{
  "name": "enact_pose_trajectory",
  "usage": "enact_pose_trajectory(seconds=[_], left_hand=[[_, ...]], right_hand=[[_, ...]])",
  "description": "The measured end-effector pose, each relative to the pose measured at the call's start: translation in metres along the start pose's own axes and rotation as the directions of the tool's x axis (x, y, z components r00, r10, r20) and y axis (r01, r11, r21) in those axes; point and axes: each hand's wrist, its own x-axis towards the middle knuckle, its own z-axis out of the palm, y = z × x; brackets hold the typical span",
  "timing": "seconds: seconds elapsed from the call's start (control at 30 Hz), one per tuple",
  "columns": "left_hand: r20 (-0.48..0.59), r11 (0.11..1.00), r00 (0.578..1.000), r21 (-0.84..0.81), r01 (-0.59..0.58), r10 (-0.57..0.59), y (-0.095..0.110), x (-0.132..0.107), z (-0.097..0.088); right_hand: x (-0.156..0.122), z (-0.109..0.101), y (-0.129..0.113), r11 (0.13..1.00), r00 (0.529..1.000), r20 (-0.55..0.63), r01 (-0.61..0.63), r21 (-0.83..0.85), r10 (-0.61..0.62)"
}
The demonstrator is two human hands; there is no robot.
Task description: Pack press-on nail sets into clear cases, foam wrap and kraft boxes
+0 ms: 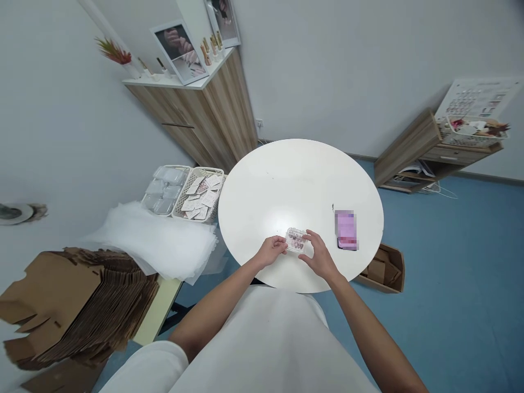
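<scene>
A small clear plastic box (295,240) with several pinkish press-on nails inside is between my hands, over the near part of the round white table (295,180). My left hand (272,251) grips the box's left edge with thumb and fingers. Around the right side curves my right hand (320,255), its thumb at the lower right corner and its fingertips at the upper right edge. To the right of my hands lies a phone (347,230), its screen blurred in pink and purple.
Left of the table stand a basket of cards (200,197) and a basket of clear boxes (166,188). Nearer are white foam sheets (164,237) and stacked flat cardboard (94,305). An open carton (382,268) sits on the floor at right. A wooden cabinet (213,120) stands behind.
</scene>
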Motion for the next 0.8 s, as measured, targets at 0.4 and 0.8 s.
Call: enact_pose_trajectory(seconds=[0.4, 0.8], left_hand=[[-0.274, 0.983, 0.954, 0.165, -0.08, 0.124, -0.014, -0.024, -0.028], [-0.345, 0.969, 0.927, 0.238, -0.066, 0.148, -0.016, -0.011, -0.126]], right_hand=[[0.025, 0.039, -0.007, 0.995, 0.994, 0.061, 0.095, -0.006, -0.094], [0.092, 0.135, -0.036, 0.996, 0.991, 0.11, 0.086, -0.028, -0.083]])
